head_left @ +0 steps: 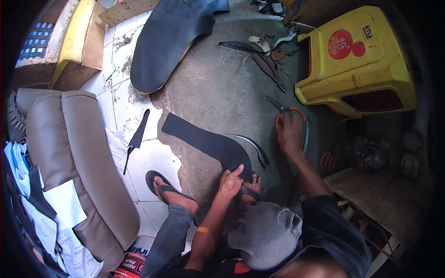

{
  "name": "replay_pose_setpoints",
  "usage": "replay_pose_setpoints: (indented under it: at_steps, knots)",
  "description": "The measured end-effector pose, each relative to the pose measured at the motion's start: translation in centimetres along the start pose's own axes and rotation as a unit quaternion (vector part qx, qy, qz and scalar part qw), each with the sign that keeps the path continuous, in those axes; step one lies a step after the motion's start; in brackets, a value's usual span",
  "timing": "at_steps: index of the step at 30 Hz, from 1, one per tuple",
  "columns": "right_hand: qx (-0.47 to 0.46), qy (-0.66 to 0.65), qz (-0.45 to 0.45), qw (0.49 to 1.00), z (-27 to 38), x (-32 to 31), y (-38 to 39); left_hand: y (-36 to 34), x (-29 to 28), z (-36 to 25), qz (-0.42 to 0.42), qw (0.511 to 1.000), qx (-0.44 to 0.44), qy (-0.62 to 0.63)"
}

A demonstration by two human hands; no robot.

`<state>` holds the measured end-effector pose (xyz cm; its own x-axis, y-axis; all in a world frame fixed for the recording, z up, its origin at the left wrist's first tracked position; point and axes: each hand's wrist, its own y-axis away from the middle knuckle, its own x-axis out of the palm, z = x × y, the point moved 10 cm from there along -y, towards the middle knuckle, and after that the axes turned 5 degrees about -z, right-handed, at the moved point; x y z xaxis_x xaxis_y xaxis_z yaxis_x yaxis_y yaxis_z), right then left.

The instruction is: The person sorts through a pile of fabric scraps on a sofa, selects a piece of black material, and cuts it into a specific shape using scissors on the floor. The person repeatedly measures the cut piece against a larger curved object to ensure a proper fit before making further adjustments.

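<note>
A curved black strip of leather-like material (204,143) stretches across the floor from the middle toward my feet. My left hand (230,183) grips its near end, thumb on top and the other fingers mostly hidden beneath. To the right, my right hand (290,133) is closed on the orange handles of a pair of scissors (280,105), whose blades point away to the upper left. Beside the black strip lie thin, curved black and white offcuts (256,147).
A large black sheet (169,39) lies at the back. Red-handled pliers (269,72) and small tools are near a yellow plastic stool (359,60). Left stands a brown cushioned seat (88,171) with paper and scraps. A narrow black scrap (138,134) rests on white tiles.
</note>
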<state>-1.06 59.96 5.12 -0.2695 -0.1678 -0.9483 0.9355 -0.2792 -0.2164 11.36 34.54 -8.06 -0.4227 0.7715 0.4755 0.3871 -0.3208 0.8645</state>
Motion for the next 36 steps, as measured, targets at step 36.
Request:
replay_pose_setpoints:
  at_steps: [36]
  knots:
    - [0.102, -0.254, 0.442, 0.854, 9.8, 10.1, 3.0, -2.2, -2.8, -36.6, -0.334, 0.658, 0.364, -0.568]
